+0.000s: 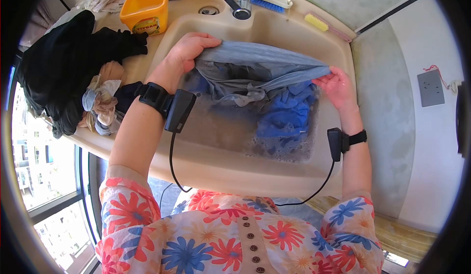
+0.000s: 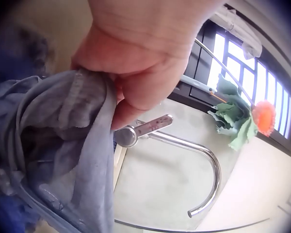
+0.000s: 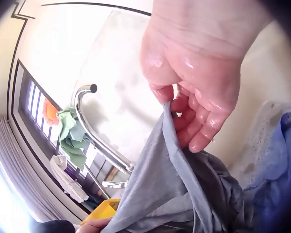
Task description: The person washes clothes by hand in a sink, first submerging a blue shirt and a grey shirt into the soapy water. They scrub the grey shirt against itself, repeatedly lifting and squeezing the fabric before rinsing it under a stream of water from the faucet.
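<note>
Grey garment point(image 1: 260, 53): drawn out between the two hands over the wash basin point(image 1: 221, 178), its top edge running from one set of fingers to the other, folds hanging below
Left hand point(image 1: 189, 51): thumb and fingers pinching one corner, the fabric draping down from them
Right hand point(image 1: 337, 87): thumb and index finger pinching the opposite corner at their tips, the other fingers wet and loosely bent beside the fabric
Blue cloth point(image 1: 289, 112): in the cloudy water point(image 1: 221, 129), nearer the right hand
Yellow tub point(image 1: 143, 6): on the surface beside the basin, near a black garment point(image 1: 54, 78)
</note>
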`<state>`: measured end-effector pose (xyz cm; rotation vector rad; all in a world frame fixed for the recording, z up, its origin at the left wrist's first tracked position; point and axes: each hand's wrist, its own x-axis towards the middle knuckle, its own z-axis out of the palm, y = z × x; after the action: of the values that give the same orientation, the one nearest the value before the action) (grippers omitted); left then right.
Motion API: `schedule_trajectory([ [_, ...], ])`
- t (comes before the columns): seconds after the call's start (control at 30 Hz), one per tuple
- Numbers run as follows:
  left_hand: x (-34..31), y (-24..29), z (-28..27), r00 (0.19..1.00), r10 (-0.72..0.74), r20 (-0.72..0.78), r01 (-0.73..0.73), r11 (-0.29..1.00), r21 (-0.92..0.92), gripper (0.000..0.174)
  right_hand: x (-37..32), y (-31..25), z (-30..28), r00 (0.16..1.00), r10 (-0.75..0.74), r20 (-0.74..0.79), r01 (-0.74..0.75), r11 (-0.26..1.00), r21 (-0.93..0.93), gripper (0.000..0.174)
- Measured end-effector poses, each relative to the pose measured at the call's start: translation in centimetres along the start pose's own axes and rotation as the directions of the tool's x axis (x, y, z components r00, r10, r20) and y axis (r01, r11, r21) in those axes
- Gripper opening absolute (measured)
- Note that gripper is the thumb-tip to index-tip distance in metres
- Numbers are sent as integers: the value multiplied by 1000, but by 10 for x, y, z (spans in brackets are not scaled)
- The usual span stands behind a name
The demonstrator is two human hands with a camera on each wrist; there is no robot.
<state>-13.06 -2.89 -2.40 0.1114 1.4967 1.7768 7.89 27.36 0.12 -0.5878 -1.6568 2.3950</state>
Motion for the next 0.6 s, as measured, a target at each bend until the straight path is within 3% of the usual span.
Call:
schedule_trajectory([
  [0.1,-4,4,5,998,-9,65,7,1000,29,17,0,-8,-8,999,34,-29,-31,996,86,17],
  [0.17,-7,5,6,988,28,151,-69,961,269,32,1,-12,-13,997,60,-43,-54,991,123,17],
  [0.2,-11,6,6,988,27,152,-68,961,269,32,-1,-16,-10,996,37,-79,-30,996,90,16],
  [0.27,-19,7,6,931,63,360,-300,697,651,47,-1,-22,-10,993,13,-118,-7,998,55,15],
  [0.3,-20,5,9,870,37,491,-382,680,626,54,1,-25,-14,992,-8,-122,12,999,38,14],
  [0.33,-21,4,10,869,35,494,-382,682,623,54,1,-29,-17,992,-29,-127,31,999,19,13],
  [0.4,-26,9,14,945,7,327,-312,315,896,45,1,-37,-19,988,-30,-154,34,999,21,13],
  [0.43,-25,12,11,944,9,329,-315,315,895,45,0,-41,-18,984,-32,-176,37,999,26,13],
  [0.5,-24,20,1,991,72,112,-131,686,716,33,-4,-45,-17,986,-27,-165,28,1000,4,13],
  [0.53,-25,22,-1,991,74,115,-134,687,714,33,-6,-47,-16,988,-18,-150,16,1000,-17,13],
  [0.6,-28,26,-2,980,183,83,-200,923,329,29,-12,-50,-8,990,-38,-138,25,995,-99,13],
])
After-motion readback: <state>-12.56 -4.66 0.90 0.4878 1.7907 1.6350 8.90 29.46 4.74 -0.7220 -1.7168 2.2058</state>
